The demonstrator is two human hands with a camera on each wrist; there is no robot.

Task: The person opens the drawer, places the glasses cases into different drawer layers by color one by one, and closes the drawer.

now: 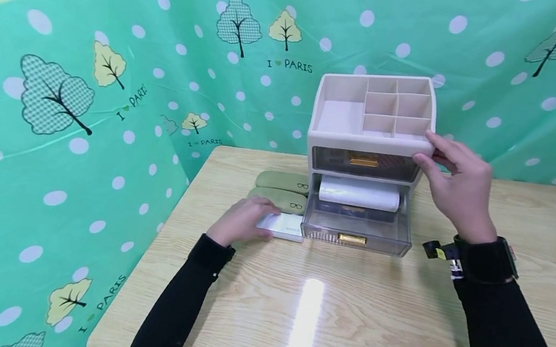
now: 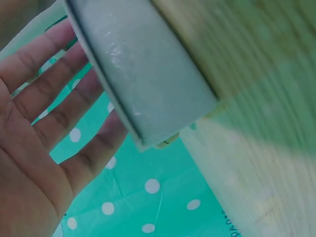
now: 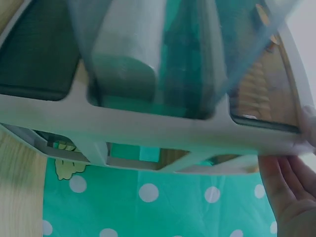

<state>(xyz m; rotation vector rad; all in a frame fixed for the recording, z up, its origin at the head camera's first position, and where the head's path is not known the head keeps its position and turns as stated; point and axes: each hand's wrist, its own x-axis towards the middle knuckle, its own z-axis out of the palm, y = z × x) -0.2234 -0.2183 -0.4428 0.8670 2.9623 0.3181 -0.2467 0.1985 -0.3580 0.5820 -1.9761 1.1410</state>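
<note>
Lying flat on the wooden table (image 1: 219,317), the slim white box (image 1: 287,228) is pinched at its left end by the left hand (image 1: 246,221), the nearer one: the far edge is met by spread, nearly straight fingers, the near edge by the thumb. Its long axis is aimed sideways, from palm to open clear drawer (image 1: 381,244). Faint lettering is printed on top. Two green glasses cases (image 1: 279,181) are set behind. The white organizer (image 1: 365,145) is gripped at its right front corner by the right hand (image 1: 459,184).
</note>
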